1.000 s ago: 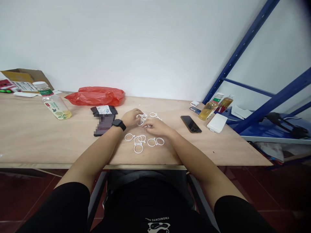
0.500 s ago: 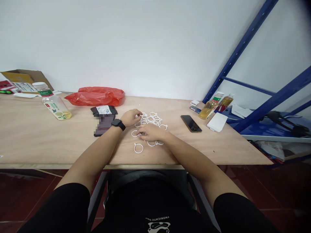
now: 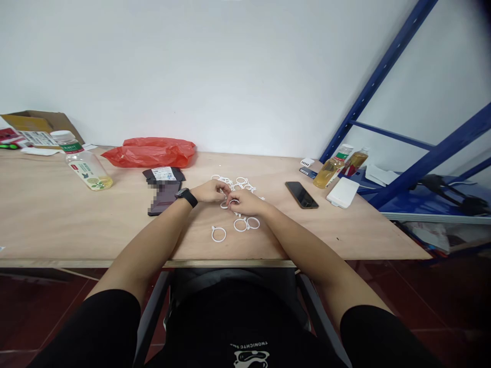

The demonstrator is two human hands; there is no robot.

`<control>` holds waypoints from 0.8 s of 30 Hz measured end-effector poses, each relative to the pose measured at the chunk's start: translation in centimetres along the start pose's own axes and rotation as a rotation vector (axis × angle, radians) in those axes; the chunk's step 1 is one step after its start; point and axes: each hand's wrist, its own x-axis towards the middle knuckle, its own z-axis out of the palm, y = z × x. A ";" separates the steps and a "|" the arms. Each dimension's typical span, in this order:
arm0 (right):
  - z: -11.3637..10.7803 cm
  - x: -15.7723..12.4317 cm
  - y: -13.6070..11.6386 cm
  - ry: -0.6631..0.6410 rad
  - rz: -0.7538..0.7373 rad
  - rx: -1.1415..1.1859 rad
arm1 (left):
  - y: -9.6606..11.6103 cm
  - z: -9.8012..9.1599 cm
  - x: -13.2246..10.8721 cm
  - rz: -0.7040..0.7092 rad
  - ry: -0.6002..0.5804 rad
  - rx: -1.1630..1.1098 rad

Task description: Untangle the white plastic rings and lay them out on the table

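A white wall rises behind a wooden table, and a blue metal shelving frame stands at the table's right end. A crumpled red plastic bag lies toward the wall, with an open cardboard box at the far left and a nearly drained drink bottle just in front of that box. At the right, a bottle of yellow drink is near the shelving.

The left hand and the right hand come together over the middle of the table, their fingertips almost meeting. The right hand's thumb and fingers are bent inward, pinching a white ring at the tips. The left hand is curled with its palm down; whether it grips anything, I cannot tell.

A white case and a dark smartphone lie well to the right of the right hand, and a black watch circles the left wrist. Smallest are the other rings: a loose cluster of white rings lies just beyond both hands, partly hidden by the fingers; a touching pair of rings lies just on the near side of the right hand; and a lone ring lies apart from them, nearest the front edge
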 end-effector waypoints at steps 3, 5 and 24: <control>0.1 0.2 0.5 0.083 0.012 0.132 | -0.4 0.3 0.0 0.012 -0.052 -0.133; 0.1 0.5 0.9 0.146 0.039 0.247 | -0.4 0.5 0.0 0.000 -0.070 -0.206; -1.4 1.2 4.4 0.455 0.235 0.192 | 0.4 0.4 0.2 -0.109 0.251 -0.141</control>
